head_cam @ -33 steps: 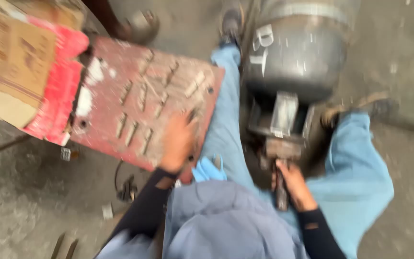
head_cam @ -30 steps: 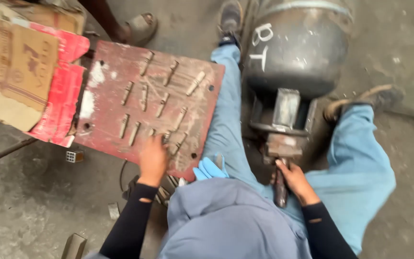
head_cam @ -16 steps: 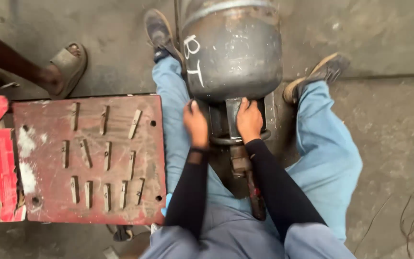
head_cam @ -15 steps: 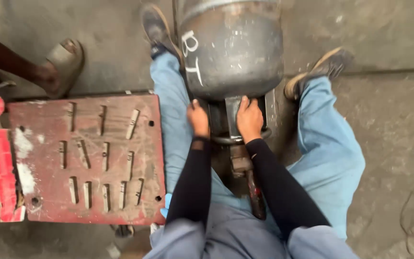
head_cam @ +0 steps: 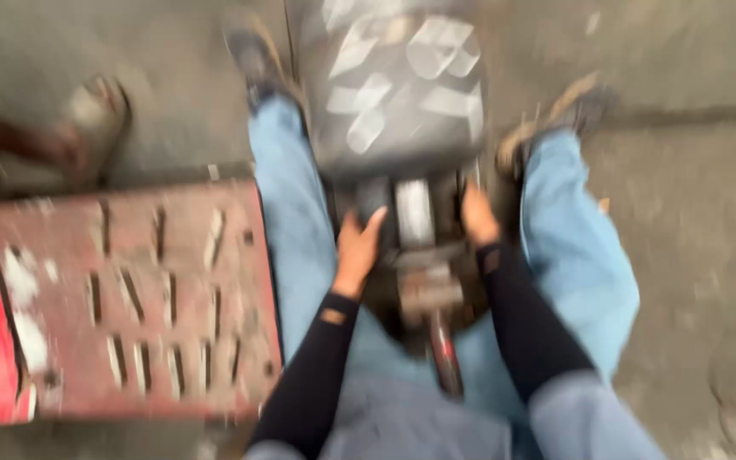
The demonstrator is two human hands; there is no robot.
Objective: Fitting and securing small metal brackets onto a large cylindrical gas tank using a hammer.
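Note:
The picture is blurred by motion. A large grey metal cylinder (head_cam: 398, 85) lies on the floor between my legs in blue jeans. At its near end sits a dark metal fitting (head_cam: 419, 230) with a pale block in the middle. My left hand (head_cam: 358, 247) rests on the fitting's left side, fingers wrapped against it. My right hand (head_cam: 479, 217) presses on the right side. A dark tool with a red handle (head_cam: 445, 358) lies under the fitting, between my forearms, and neither hand is on it.
A red metal plate (head_cam: 129, 298) with several small metal pieces laid in rows lies on the floor to my left. Beyond it stands another person's sandalled foot (head_cam: 95, 115). Bare concrete floor (head_cam: 692, 196) stretches to the right.
My left hand left the red plate and came to the fitting beside my right hand. Since half a second ago both hands have spread to the fitting's two sides and the view has shifted.

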